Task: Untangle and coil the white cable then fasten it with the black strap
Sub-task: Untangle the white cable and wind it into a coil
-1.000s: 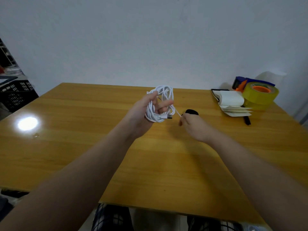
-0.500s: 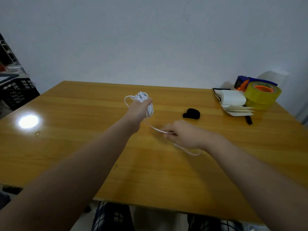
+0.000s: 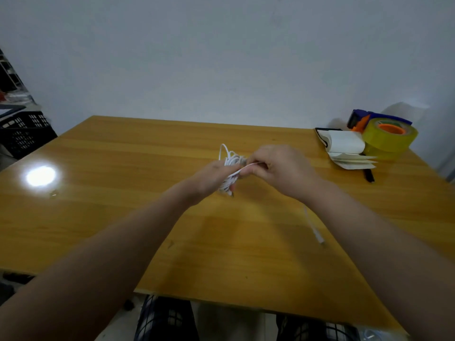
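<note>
Both left hand and right hand grip the white cable (bundled).

Single head-worn view, wide-angle, looking forward and down
From above the near edge of the wooden table it faces the grey wall; the left hand and right hand sit close, at mid-frame, over the tabletop
</note>
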`<state>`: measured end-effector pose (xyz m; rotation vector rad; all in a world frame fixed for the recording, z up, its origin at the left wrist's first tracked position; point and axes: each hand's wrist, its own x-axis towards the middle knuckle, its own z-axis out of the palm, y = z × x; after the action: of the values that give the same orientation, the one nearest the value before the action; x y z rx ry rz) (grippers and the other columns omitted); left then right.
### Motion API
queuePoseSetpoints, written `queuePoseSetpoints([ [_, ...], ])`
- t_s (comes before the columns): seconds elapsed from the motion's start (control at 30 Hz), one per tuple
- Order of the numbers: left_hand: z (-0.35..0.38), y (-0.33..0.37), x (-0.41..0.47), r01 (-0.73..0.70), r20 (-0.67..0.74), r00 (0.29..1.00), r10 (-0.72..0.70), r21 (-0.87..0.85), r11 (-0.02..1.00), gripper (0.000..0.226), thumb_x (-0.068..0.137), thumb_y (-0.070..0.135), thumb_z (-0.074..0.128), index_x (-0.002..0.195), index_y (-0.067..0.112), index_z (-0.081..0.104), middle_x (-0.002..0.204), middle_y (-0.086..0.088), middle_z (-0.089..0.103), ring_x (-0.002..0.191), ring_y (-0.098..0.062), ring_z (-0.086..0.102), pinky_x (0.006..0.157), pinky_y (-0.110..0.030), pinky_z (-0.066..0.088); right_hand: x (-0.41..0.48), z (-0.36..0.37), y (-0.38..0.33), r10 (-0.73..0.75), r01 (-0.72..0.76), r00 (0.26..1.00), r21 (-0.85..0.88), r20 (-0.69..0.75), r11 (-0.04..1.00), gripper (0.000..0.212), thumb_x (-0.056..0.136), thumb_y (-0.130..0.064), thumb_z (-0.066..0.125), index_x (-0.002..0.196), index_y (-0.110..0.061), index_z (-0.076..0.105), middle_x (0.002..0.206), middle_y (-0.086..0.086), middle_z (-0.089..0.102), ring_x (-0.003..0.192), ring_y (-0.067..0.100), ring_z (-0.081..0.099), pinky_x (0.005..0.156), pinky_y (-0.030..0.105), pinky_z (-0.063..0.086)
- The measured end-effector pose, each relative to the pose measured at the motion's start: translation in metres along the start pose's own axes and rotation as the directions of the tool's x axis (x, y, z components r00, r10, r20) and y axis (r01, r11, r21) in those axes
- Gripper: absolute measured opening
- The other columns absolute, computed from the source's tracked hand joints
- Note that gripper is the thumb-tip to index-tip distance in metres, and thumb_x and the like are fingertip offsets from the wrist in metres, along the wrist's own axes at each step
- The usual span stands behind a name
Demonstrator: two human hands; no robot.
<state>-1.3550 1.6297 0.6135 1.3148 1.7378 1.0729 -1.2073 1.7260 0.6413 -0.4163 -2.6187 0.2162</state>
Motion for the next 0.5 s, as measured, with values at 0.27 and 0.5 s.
queuePoseSetpoints([
  [0.27, 0.007, 0.010, -0.009, -0.081, 0.004, 0.997, 0.081, -0.014, 0.997, 0.042, 0.083, 0.047, 0.065, 0.056, 0.017, 0.054, 0.049, 0.003, 0.049, 0.046, -0.008, 0.043, 0.046, -0.016, 0.036, 0.003, -0.004, 0.023, 0.325, -0.256, 0.932, 0.341, -0.163, 0.905, 0.043, 0.069, -0.047, 0.073, 0.066, -0.007, 0.060, 0.054, 0.002, 0.051, 0.053, 0.015, 0.044, 0.053, 0.035, 0.038],
  [0.5, -0.012, 0.008, 0.003, -0.116, -0.303, 0.953, 0.015, -0.320, 0.940, 0.051, 0.076, 0.051, 0.061, 0.041, 0.020, 0.041, 0.034, 0.003, 0.030, 0.037, -0.014, 0.028, 0.046, -0.026, 0.024, -0.006, -0.007, 0.050, 0.473, -0.342, 0.868, 0.509, -0.149, 0.789, 0.020, 0.088, -0.027, 0.061, 0.077, -0.012, 0.068, 0.072, 0.013, 0.063, 0.064, 0.010, 0.050, 0.064, 0.030, 0.041],
])
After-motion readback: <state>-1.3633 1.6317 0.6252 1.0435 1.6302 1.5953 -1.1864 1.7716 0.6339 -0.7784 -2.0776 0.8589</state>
